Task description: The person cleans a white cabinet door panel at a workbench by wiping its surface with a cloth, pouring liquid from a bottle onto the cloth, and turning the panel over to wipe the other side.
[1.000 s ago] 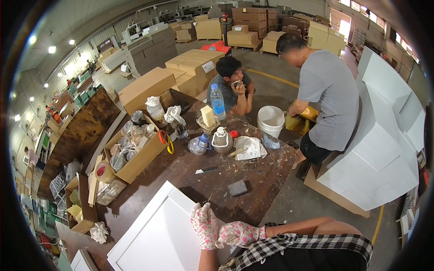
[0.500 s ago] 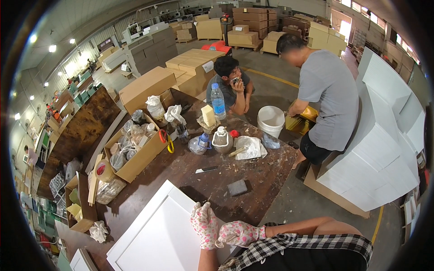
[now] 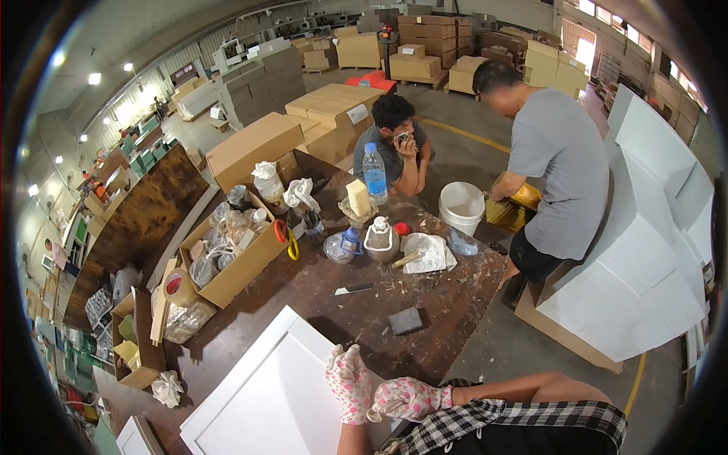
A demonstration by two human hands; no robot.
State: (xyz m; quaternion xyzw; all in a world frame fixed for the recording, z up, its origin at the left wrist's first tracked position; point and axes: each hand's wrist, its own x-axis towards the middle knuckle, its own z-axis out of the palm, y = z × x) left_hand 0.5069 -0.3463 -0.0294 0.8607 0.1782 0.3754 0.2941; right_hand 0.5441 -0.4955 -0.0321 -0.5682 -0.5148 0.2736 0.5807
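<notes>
Lower left: two white panels point(image 3: 265, 390); around the centre: one grey block point(image 3: 406, 321), one tall bottle point(image 3: 374, 174); right of centre: two co-workers point(image 3: 560, 174), one bucket point(image 3: 461, 220)

"What do I see in front of you?"

"My white panel point(image 3: 265, 394), with a raised border framing a plain, recessed field."

"How does it lie?"

"Face up, at seven o'clock from the middle of my view. I have it askew: one corner points to twelve, another to eight, and its near end runs out of sight at six."

"And the surface?"

"Plain white, I'd say, with grey shade over the field's one o'clock part."
</notes>
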